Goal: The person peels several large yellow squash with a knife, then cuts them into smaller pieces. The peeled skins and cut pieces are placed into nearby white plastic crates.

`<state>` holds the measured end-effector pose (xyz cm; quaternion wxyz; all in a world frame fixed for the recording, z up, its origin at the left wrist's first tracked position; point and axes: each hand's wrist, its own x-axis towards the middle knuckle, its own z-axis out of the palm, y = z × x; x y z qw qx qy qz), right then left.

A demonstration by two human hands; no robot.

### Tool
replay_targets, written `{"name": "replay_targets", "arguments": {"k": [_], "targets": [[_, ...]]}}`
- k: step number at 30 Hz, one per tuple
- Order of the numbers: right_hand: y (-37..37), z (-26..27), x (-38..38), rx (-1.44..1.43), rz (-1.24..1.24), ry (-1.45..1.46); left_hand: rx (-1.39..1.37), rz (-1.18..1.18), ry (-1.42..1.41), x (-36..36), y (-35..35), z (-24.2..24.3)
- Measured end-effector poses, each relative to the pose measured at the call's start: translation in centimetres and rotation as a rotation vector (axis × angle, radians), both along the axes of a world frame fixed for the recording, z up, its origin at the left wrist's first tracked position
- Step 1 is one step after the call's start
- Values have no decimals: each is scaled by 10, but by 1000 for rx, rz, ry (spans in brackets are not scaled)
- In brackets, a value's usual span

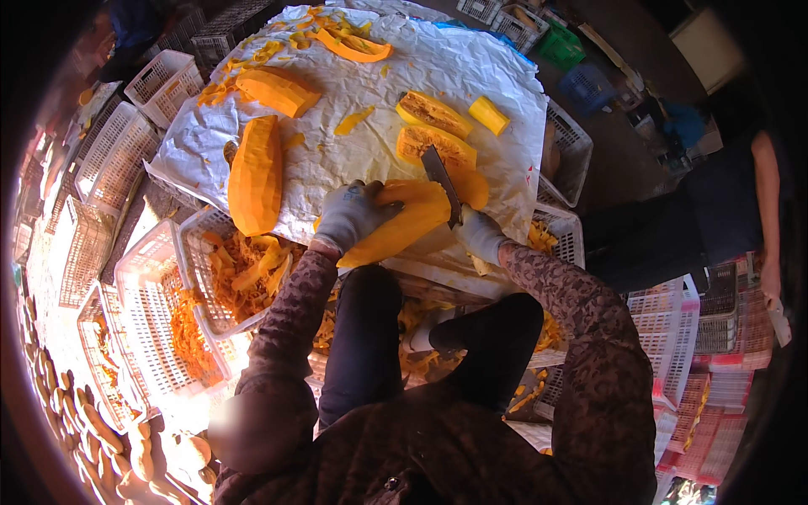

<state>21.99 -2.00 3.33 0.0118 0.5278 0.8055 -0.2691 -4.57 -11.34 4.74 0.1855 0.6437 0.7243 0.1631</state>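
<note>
My left hand [355,211], in a pale work glove, holds a large peeled pumpkin piece [404,221] at the near edge of the sheet-covered table [341,145]. In my gloved right hand [481,235] is a knife with a broad dark blade [442,183], which lies against the right end of that piece. Just beyond the blade are a halved pumpkin piece with its seed cavity showing [424,142] and a similar half [435,113]. A short yellow chunk [489,115] lies to their right. Peeled pumpkin pieces [255,177] rest on the left.
Peelings [252,60] and a curved pumpkin slice [355,48] lie at the far left of the table. A plastic crate of pumpkin scraps [243,278] stands below its left edge. More crates [98,158] line the left. A person [701,208] holding a blade stands at the right.
</note>
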Motion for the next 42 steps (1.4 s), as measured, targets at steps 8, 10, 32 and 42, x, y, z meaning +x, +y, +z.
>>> {"name": "replay_targets", "arguments": {"k": [8,10,32,42], "targets": [[83,19,-46,171,1167,-921,-22,9,-23,1,0,1],[80,26,-50,294,1403,-973,12,30,-15,0,-1,-7],[8,-49,21,46,413,-431,-44,8,41,0,5,-7],[-21,-24,-3,-70,-60,-219,31,75,-49,-2,-3,-16]]}}
